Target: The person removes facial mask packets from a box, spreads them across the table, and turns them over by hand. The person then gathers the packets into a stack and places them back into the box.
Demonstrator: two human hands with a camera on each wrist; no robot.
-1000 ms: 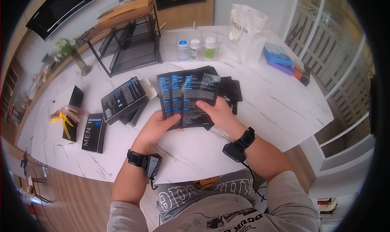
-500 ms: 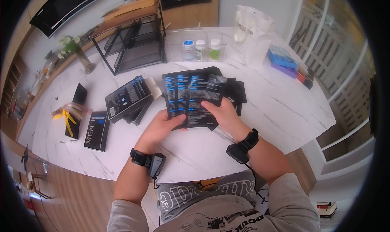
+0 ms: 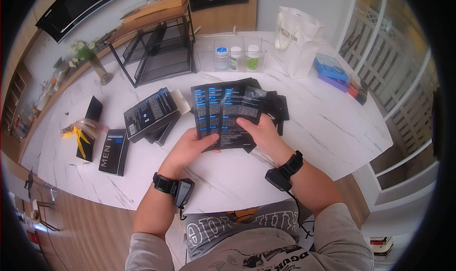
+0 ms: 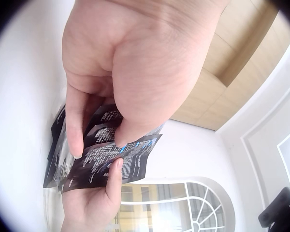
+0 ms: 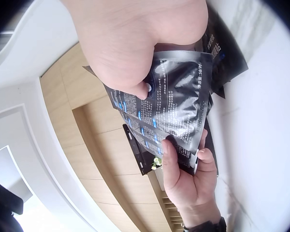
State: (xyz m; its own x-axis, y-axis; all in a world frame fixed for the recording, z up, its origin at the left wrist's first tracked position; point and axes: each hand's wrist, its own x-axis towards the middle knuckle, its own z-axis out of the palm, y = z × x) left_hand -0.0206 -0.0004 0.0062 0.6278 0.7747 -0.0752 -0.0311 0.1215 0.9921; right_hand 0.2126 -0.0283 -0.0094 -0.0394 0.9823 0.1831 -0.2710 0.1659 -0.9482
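Note:
Several flat black sachets (image 3: 232, 112) with white and blue print are spread in a fan between both hands, printed sides up. My left hand (image 3: 187, 147) grips the fan's lower left, thumb on top and fingers beneath. At the lower right, my right hand (image 3: 266, 135) pinches it with the thumb across the front sachet. The right wrist view shows the foil-like sheen of the front sachet (image 5: 181, 92). More black sachets (image 3: 279, 105) lie on the table behind the right hand, partly hidden by the fan.
Left of the hands lie an opened black box (image 3: 151, 113), a black box marked MEN (image 3: 113, 154) and a dark box with a yellow ribbon (image 3: 78, 137). Behind are a wire rack (image 3: 159, 71), a clear bin with bottles (image 3: 235, 57), a white paper bag (image 3: 299, 43) and a blue box (image 3: 331, 66).
The head view has shifted slightly, so the whole scene sits a little further right in it. Both hands keep the same hold on the fanned sachets.

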